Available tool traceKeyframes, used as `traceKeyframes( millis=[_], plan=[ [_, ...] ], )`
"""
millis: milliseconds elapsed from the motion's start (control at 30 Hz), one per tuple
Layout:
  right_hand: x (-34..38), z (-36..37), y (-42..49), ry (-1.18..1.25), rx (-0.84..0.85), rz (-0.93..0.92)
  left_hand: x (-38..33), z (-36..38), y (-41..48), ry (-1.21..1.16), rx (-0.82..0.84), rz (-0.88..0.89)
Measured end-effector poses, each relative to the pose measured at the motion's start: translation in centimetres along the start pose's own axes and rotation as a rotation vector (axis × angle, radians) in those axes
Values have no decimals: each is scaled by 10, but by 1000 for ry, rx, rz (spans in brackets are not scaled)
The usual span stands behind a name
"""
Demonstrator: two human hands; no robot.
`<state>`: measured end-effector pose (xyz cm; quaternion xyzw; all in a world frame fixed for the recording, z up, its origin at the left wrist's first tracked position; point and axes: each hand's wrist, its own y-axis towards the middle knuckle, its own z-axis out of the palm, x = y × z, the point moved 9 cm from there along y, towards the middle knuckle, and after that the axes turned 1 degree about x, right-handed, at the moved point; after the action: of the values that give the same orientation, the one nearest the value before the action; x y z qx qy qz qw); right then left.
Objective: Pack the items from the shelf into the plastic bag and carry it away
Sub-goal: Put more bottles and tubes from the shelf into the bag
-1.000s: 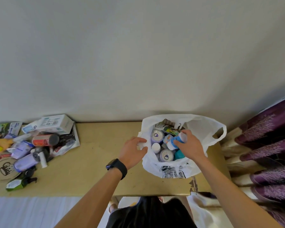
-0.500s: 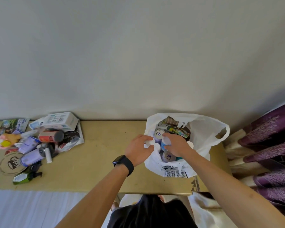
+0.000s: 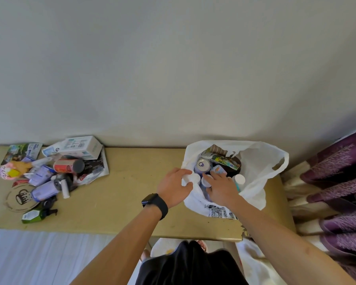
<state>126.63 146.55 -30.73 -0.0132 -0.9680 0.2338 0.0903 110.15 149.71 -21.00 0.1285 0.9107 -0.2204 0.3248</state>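
A white plastic bag (image 3: 259, 161) stands open on the right part of the tan shelf (image 3: 127, 194). Inside it are a purple can (image 3: 202, 164), a printed carton (image 3: 224, 160) and a white-capped bottle (image 3: 239, 178). My left hand (image 3: 174, 188) pinches the bag's left rim. My right hand (image 3: 220, 187) is inside the bag's mouth, its fingers stretched over the packed items and touching them. On the shelf's left end lies a pile of items: a white box (image 3: 81, 148), a red can (image 3: 67, 166), a purple bottle (image 3: 42, 192) and a green bottle (image 3: 34, 215).
A bare wall rises right behind the shelf. Purple curtains (image 3: 341, 182) hang close to the bag's right side. A round cardboard coaster (image 3: 12, 202) lies under the pile. The shelf's front edge is chipped (image 3: 243, 233) below the bag.
My right hand lowered the blue-and-white bottle into the bag and let go of it. My left hand stayed on the bag's rim. The view shifted slightly.
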Motion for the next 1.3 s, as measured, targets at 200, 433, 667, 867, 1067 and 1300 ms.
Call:
traceKeyframes(
  millis=[200, 433, 667, 867, 1067, 1300],
  plan=[
    [5, -15, -27, 80, -91, 5, 5, 3, -10, 1, -8, 56],
    [24, -71, -114, 470, -542, -29, 60, 2, -45, -30, -74, -45],
    [91, -36, -118, 415, -392, -132, 164, 21, -97, 158, 87, -282],
    [174, 2, -75, 289, -20, -194, 241, -4, -124, 235, 174, -436],
    [280, 14, -18, 168, 155, -299, 327, -59, -143, 183, 111, -539],
    [430, 20, 66, 65, 312, -428, 438, -108, -159, 179, 182, -634]
  ],
)
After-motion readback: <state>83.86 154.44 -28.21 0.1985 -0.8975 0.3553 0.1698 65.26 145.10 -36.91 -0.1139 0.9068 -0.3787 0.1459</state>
